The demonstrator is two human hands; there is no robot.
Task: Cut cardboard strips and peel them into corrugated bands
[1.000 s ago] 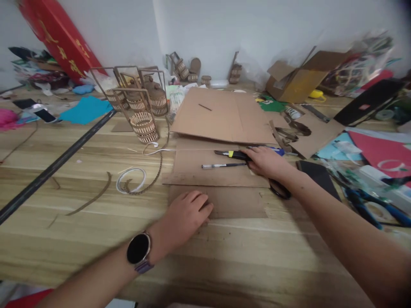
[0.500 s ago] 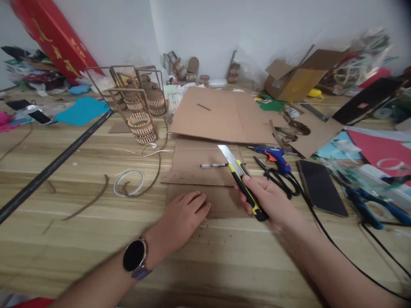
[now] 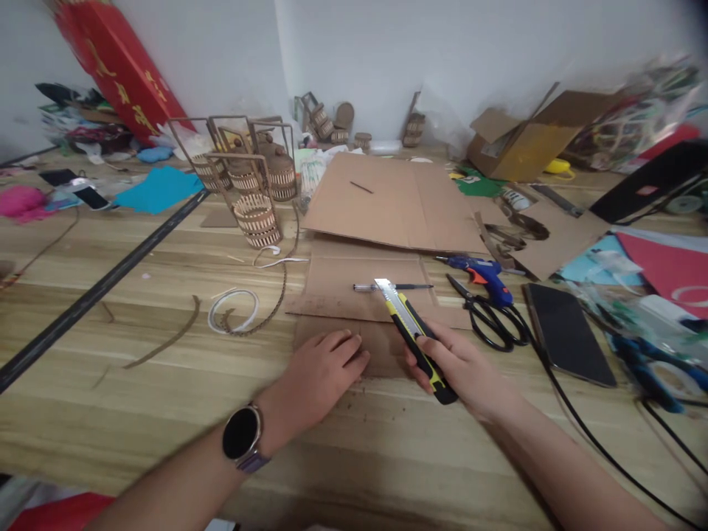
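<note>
My right hand (image 3: 448, 361) is wrapped round a yellow and black utility knife (image 3: 417, 346), its blade out and pointing up and left over the cardboard. Flat on the near edge of a lower cardboard piece (image 3: 381, 343) rests my left hand (image 3: 326, 369), fingers slightly apart, holding nothing. Just beyond, another cardboard sheet (image 3: 343, 291) lies over that piece, with a pen (image 3: 409, 286) on it, partly behind the blade tip. A larger cardboard sheet (image 3: 387, 210) lies farther back, bearing a thin dark stick (image 3: 361, 187).
Black scissors (image 3: 492, 321), a blue glue gun (image 3: 481, 276) and a phone (image 3: 569, 332) lie to the right. Small bamboo baskets (image 3: 257, 221) and a white ring (image 3: 233, 311) are on the left. An open box (image 3: 531, 140) stands at the back right.
The knife and my right hand have come down a little, with the blade tip lower over the pen. The whole view has shifted, so the table's things appear farther right.
</note>
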